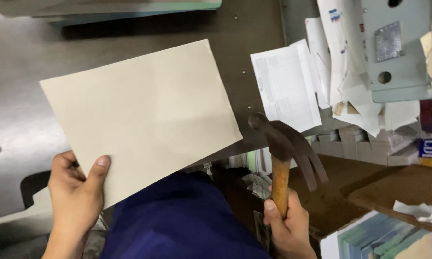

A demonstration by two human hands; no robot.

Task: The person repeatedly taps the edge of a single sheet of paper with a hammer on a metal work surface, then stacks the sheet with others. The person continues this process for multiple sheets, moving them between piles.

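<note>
While the head view looks down over a grey metal bench (24, 62), the left hand (77, 192) pinches the lower corner of a stack of cream paper (144, 115), thumb on top and fingers (62, 165) curled beneath; the sheets lie tilted across the bench, their near edge overhanging a blue-clad lap (177, 220). The right hand (285, 225) is wrapped tight around the wooden handle of a claw hammer (283, 144), held upright just beside the paper's right corner, dark head up and claw pointing right. Loose printed sheets (285, 86) lie beyond, with a grey metal bracket (393, 48) among more papers.
</note>
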